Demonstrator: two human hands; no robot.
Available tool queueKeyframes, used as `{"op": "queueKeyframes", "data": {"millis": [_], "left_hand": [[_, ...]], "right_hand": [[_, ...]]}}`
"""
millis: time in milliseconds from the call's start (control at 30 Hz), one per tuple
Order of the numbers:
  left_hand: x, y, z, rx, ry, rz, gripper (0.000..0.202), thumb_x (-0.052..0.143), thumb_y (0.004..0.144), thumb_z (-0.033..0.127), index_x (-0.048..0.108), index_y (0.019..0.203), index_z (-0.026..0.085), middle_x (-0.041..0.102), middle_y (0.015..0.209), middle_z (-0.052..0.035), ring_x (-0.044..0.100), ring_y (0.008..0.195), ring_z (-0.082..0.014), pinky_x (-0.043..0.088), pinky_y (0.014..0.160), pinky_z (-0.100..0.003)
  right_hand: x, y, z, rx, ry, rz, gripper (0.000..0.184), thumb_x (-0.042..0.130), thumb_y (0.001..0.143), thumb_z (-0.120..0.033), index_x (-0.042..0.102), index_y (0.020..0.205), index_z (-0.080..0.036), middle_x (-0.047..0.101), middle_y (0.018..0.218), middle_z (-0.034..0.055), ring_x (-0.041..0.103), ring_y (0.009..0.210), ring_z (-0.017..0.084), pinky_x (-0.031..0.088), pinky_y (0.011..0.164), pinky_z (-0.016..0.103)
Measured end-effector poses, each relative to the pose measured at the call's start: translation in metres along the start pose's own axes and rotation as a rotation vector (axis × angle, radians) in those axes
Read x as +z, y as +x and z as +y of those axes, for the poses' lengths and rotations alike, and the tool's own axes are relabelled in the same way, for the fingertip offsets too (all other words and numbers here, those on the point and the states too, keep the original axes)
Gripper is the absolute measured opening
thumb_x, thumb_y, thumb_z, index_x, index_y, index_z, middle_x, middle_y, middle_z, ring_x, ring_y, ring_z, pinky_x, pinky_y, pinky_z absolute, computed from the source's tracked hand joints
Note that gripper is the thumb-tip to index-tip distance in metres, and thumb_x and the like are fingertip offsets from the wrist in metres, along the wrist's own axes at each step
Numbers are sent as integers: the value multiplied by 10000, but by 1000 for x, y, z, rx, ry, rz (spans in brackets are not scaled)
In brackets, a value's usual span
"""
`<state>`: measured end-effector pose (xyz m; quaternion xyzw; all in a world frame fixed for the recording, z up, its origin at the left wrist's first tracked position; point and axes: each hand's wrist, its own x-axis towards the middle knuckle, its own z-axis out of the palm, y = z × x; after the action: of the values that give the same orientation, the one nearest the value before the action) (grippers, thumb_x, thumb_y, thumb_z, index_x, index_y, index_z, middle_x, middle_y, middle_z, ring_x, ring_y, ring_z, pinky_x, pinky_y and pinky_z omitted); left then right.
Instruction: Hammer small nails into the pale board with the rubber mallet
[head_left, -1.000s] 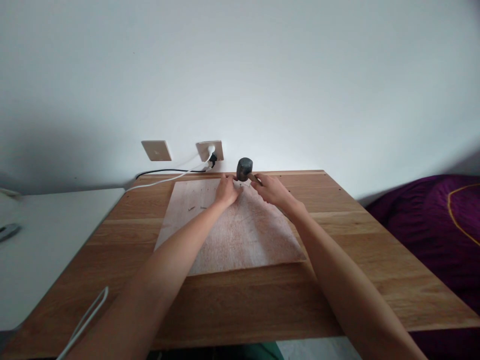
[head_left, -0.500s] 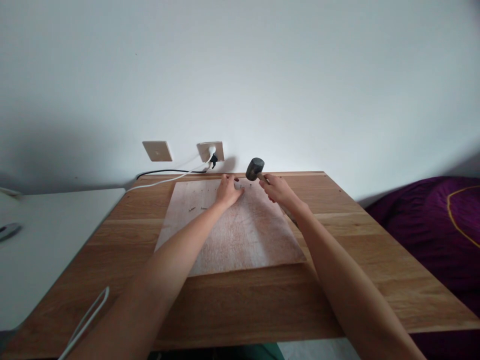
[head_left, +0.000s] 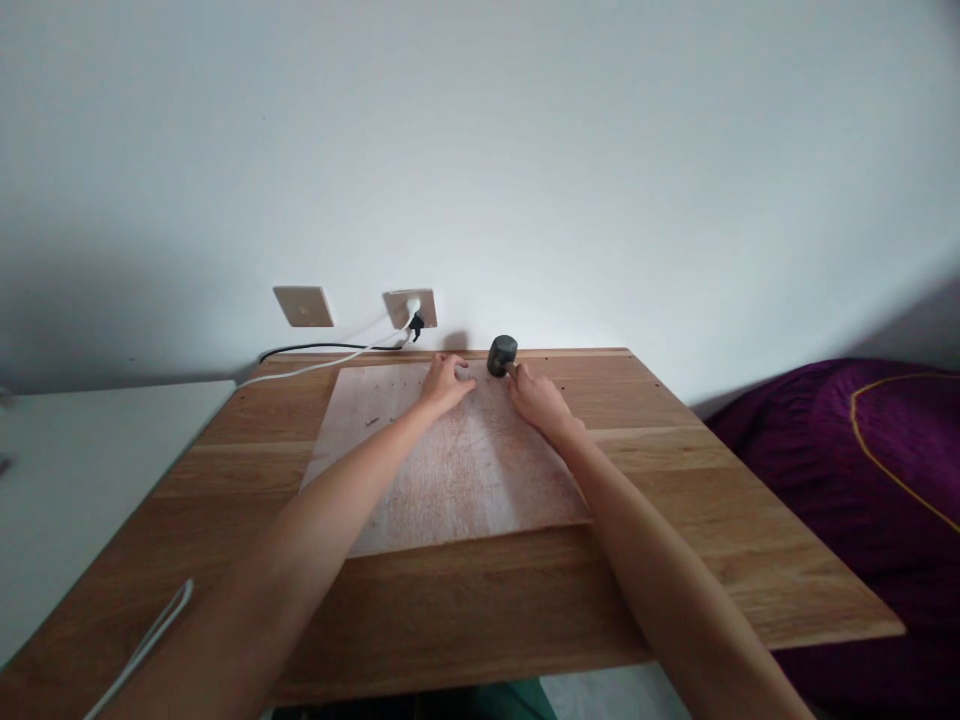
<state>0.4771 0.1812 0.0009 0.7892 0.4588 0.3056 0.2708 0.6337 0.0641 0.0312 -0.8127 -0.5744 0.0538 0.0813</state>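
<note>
My right hand (head_left: 538, 399) is closed around the handle of a mallet (head_left: 502, 355) with a dark, thick head. The mallet head is low over the far right part of a pale, worn board (head_left: 465, 480); I cannot tell if it touches. To its left, my left hand (head_left: 444, 383) rests at the board's far edge, thumb and forefinger curved apart with no object visible between them. Small nails (head_left: 372, 422) lie loose on the board left of my left forearm. Tiny dark points show along the far edge of the board.
The board lies on a wooden table (head_left: 690, 500) against a white wall. A wall socket (head_left: 409, 309) holds plugs, with a white cable (head_left: 300, 371) running left. A looped white cable (head_left: 154, 632) is at the near left. Purple fabric (head_left: 817, 470) lies right of the table.
The mallet head has come down closer to the board, and my right hand has lowered with it. My left hand stays at nearly the same place. The view has shifted slightly right.
</note>
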Motion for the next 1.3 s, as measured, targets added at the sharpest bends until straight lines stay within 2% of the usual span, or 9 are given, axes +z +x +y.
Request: {"op": "queueKeyframes", "data": {"millis": [100,200,267,367,533,800,967,1133,1300], "left_hand": [[-11,-6,2,65,-97,-38,260,780,784,174,681,1025,182,591,1197,-87,690,912,-170,572,888,-341],[-38,-27,0,305,-139,-208,228,749,847,245,677,1058,194,636,1175,-82,697,907,-173,584,832,-332],[-62,-47,-5,511,-79,-343,222,725,886,272,679,1097,218,673,1148,-63,701,938,-179,576,888,-345],[-90,-77,-16,647,100,-351,172,710,910,262,698,1082,249,708,1101,-47,681,1082,-218,534,1008,-383],[-98,-103,-36,599,199,-189,194,675,919,219,689,1110,254,690,1155,-60,644,1149,-232,518,1039,-422],[-96,-106,-38,479,255,-32,315,652,826,139,673,1126,233,665,1157,-75,642,1126,-250,499,1029,-431],[-98,-106,-37,447,237,-59,406,588,738,49,693,1094,212,675,1068,-74,655,1049,-245,518,993,-409],[-107,-98,-42,458,262,-69,369,560,786,39,730,1048,235,702,1034,-58,667,1026,-231,530,967,-388],[-121,-79,-44,565,356,-281,389,580,840,54,754,1106,278,749,1050,-34,699,999,-211,530,973,-362]], "right_hand": [[-1,-2,-3,-2,-30,-4,377,311,1106,-324,495,1350,-103,728,1181,243,734,1113,357,522,922,411],[0,-4,-6,8,-51,-4,372,312,1102,-313,490,1343,-93,733,1156,249,744,1087,373,536,895,425],[1,-4,-6,21,-74,5,381,304,1101,-314,478,1348,-82,738,1130,260,750,1065,388,546,873,436],[3,-5,-6,14,-94,10,383,293,1104,-319,480,1337,-80,741,1115,266,755,1053,391,549,864,435],[0,-6,-7,7,-82,-13,398,292,1108,-334,481,1349,-80,737,1125,276,754,1062,391,543,880,444],[-3,-7,-8,1,-86,-28,381,294,1109,-311,491,1327,-68,727,1143,285,748,1082,390,539,891,440],[-3,-8,-9,-2,-86,-33,385,292,1112,-309,477,1346,-66,729,1134,275,750,1086,385,546,885,436],[-4,-8,-9,0,-90,-28,408,293,1108,-313,470,1371,-56,732,1140,279,747,1089,403,549,881,446],[-3,-7,-8,3,-80,-33,414,281,1109,-316,469,1372,-58,734,1130,282,750,1079,403,549,873,447]]}}
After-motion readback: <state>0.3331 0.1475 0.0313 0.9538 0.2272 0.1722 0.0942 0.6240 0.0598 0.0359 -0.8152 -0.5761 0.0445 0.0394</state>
